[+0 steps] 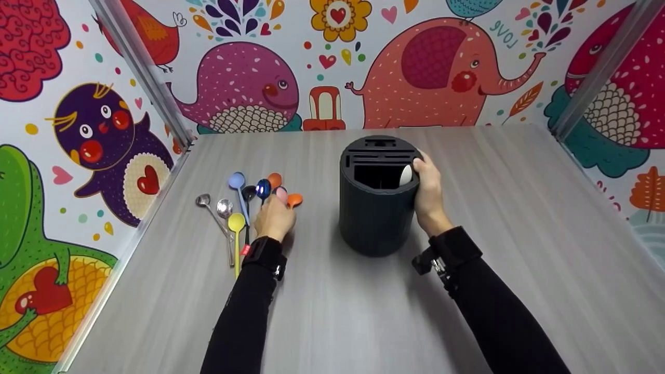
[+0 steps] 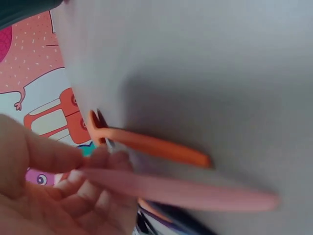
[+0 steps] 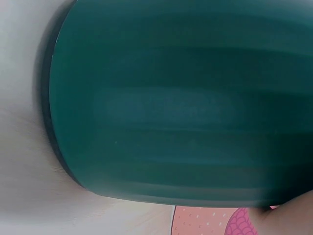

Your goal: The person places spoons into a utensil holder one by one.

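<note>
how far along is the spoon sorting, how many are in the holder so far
One white spoon already stands in the dark holder, which the right hand steadies. The left hand pinches a pink spoon, taken from the pile. The other spoons, including an orange spoon, lie on the table, so most is left.

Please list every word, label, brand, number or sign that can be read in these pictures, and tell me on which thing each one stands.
"LOVE": on the wallpaper, printed upside down, above the pink elephant in the head view.
Dark holder, spoons, table: no text visible.
Small red tag at the left wrist strap: too small to read.
Left and right wrist views: blurred, nothing readable.
</note>
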{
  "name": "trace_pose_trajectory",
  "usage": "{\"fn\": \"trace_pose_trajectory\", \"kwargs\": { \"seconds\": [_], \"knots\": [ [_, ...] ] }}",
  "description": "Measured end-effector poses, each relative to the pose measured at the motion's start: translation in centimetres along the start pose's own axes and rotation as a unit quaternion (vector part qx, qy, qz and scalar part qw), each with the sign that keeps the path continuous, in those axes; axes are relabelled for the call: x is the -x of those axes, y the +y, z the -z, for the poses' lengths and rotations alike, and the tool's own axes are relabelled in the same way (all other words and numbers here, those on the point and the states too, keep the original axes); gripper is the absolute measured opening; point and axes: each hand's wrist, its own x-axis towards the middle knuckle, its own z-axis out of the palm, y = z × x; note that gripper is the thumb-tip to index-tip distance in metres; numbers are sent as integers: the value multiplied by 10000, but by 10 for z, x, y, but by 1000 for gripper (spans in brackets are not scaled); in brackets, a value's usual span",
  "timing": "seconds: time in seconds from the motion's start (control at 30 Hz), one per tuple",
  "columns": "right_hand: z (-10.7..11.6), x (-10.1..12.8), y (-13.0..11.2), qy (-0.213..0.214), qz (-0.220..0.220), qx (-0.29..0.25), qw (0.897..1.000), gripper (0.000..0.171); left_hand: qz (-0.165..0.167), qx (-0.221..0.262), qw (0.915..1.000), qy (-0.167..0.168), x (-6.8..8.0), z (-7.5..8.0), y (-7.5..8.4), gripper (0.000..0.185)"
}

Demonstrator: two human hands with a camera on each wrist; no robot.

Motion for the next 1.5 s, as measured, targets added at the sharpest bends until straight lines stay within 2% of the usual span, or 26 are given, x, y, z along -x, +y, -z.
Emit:
{"fn": "trace_pose_trajectory", "kwargs": {
  "seconds": [0.17, 0.4, 0.5, 0.57, 0.7, 0.83, 0.93, 1.2, 1.33, 1.5],
  "knots": [
    [0, -1, 1, -45, 44, 18, 10000, 48, -414, 667, 9964, 317, -3, 0, 6, 29],
    [1, 0, 1, -68, 27, 81, 9999, 48, -998, 1470, 9813, 746, -2, 6, 20, 28],
    [1, 0, 1, -58, 2, 66, 10000, 48, -1132, 1888, 9706, 974, 0, 10, 30, 26],
    [1, 0, 1, -45, -4, 50, 10000, 49, -1234, 2212, 9605, 1155, 2, 12, 39, 26],
    [1, 0, 1, -8, -17, 48, 10000, 49, -1488, 2606, 9408, 1572, 7, 19, 58, 35],
    [1, 0, 0, 53, -59, -6, 10000, 49, -1716, 3045, 9228, 1622, 15, 28, 78, 41],
    [0, 1, -1, 36, -91, -21, 10000, 49, -1908, 3543, 9027, 1525, 21, 35, 90, 42],
    [-1, 0, -1, -55, -51, 23, 10000, 47, -2463, 4659, 8405, 1263, 37, 56, 127, 37],
    [-1, 0, -1, -57, -46, 48, 10000, 48, -2845, 5075, 8049, 1165, 46, 65, 149, 33],
    [0, 0, -1, -37, -41, 22, 10000, 47, -3236, 5590, 7580, 907, 57, 71, 172, 38]
  ]
}}
